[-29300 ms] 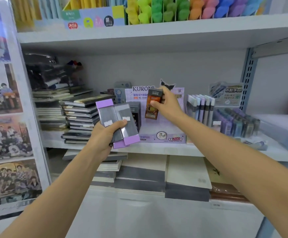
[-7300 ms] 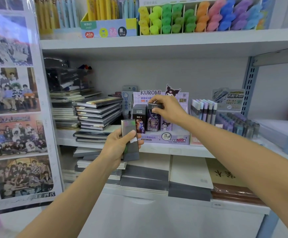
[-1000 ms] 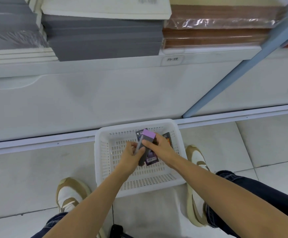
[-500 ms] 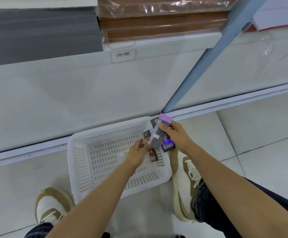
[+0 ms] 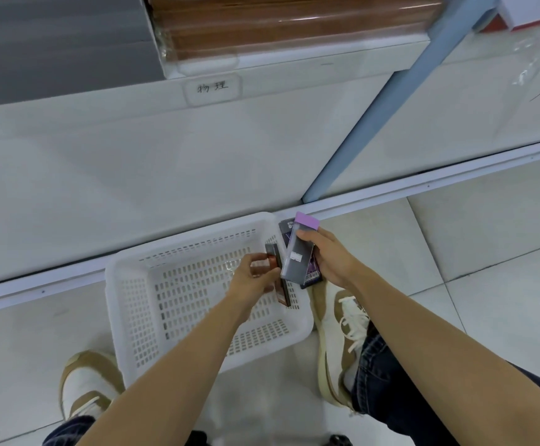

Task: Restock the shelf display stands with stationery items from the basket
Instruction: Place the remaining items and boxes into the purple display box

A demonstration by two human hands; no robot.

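Note:
A white perforated basket (image 5: 139,304) stands on the floor between my feet, below the shelving. Above its right rim my right hand (image 5: 333,262) grips a grey pack with a purple cap (image 5: 297,252) together with a dark purple pack (image 5: 312,275) behind it. My left hand (image 5: 252,278) is over the basket's right side and pinches a slim brown-red pack (image 5: 278,275) just left of the purple-capped one. I see nothing else lying on the basket's floor.
Just behind the basket are the white shelf base (image 5: 133,175) and a slanting blue upright (image 5: 374,117). Brown wrapped stacks (image 5: 278,27) and grey stacks (image 5: 53,37) lie on the bottom shelf above a handwritten label (image 5: 212,88). My shoes (image 5: 339,336) flank the basket on the tiled floor.
Both hands have lifted the packs out of the basket toward its right rim. Half a second ago the left hand was reaching; now it pinches the brown-red pack.

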